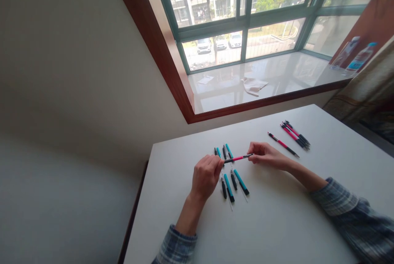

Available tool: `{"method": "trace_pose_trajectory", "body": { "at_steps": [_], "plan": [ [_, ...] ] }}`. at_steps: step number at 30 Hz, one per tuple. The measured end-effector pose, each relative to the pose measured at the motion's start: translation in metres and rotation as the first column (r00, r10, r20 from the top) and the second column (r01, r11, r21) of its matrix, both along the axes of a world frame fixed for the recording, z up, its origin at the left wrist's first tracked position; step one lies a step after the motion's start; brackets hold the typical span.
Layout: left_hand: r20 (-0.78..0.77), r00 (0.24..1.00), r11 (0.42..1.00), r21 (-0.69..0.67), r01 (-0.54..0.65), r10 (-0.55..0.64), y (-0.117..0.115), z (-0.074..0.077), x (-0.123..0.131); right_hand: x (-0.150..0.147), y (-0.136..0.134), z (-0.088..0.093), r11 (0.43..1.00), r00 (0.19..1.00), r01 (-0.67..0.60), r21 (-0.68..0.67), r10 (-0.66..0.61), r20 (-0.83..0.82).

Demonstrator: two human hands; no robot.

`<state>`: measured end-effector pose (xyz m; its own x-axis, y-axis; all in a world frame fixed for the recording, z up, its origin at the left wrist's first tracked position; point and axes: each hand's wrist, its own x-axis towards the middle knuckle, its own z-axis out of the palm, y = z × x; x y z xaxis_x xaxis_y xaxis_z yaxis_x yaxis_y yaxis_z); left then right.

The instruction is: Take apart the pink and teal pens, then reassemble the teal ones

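Observation:
A pink pen (237, 158) with a dark grip is held level just above the white table (277, 215). My left hand (205, 176) pinches its dark grip end, and my right hand (267, 155) pinches its other end. Beneath and around the pen lie several blue pen parts (229, 182) and dark pieces, spread in a small group. Thin refills lie among them.
Several whole pink pens (292, 135) lie to the right on the table, one (281, 144) a little apart. Behind the table is a glossy window sill (264, 79) with a cloth (254, 85) and paper. A curtain hangs at the right.

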<state>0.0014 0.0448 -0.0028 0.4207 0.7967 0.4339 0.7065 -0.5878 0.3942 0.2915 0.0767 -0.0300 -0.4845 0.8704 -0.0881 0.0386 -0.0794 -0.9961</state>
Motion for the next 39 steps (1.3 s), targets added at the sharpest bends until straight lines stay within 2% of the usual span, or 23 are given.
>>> {"method": "trace_pose_trajectory", "body": {
  "at_steps": [5,8,12,16,20,23,27,30,35,39],
  "plan": [
    [0.023,0.999,0.999,0.019,0.033,-0.033,0.001,-0.002,0.002,0.006,0.004,0.004,0.990,0.991,-0.132,-0.057,0.133,0.011],
    [0.024,0.999,0.999,0.032,0.038,-0.039,0.002,-0.003,0.001,0.006,0.004,0.006,0.984,0.984,-0.177,-0.037,0.178,0.025],
    [0.018,0.999,0.998,0.055,0.036,-0.037,0.002,-0.002,0.001,0.004,0.002,0.010,0.979,0.975,-0.199,0.039,0.193,0.113],
    [0.025,0.999,0.996,0.075,0.037,-0.039,-0.001,-0.001,0.002,0.003,-0.003,0.016,0.982,0.982,-0.162,0.101,0.150,0.119],
    [0.020,0.999,0.996,0.082,0.026,-0.027,-0.004,0.001,0.003,-0.002,-0.010,0.020,0.982,0.980,-0.179,0.068,0.172,0.097],
    [0.001,1.000,0.996,0.088,0.030,-0.030,-0.006,0.003,0.006,-0.013,-0.019,0.022,0.986,0.987,-0.145,0.085,0.137,0.086],
    [0.005,0.999,0.996,0.082,0.036,-0.036,-0.009,0.004,0.009,-0.026,-0.032,0.022,0.945,0.969,-0.180,0.274,0.121,0.217],
    [0.091,0.996,0.999,0.033,-0.029,0.026,-0.009,0.001,0.005,-0.024,-0.036,0.020,0.919,0.952,-0.168,0.356,0.058,0.300],
    [0.248,0.952,0.984,-0.036,-0.177,0.180,-0.008,0.000,-0.007,-0.011,-0.029,0.014,0.935,0.966,-0.064,0.348,-0.030,0.258],
    [0.283,0.945,0.986,-0.015,-0.164,0.162,-0.012,0.006,0.000,-0.011,-0.031,0.019,0.929,0.968,0.089,0.359,-0.165,0.189]
  ]
}}
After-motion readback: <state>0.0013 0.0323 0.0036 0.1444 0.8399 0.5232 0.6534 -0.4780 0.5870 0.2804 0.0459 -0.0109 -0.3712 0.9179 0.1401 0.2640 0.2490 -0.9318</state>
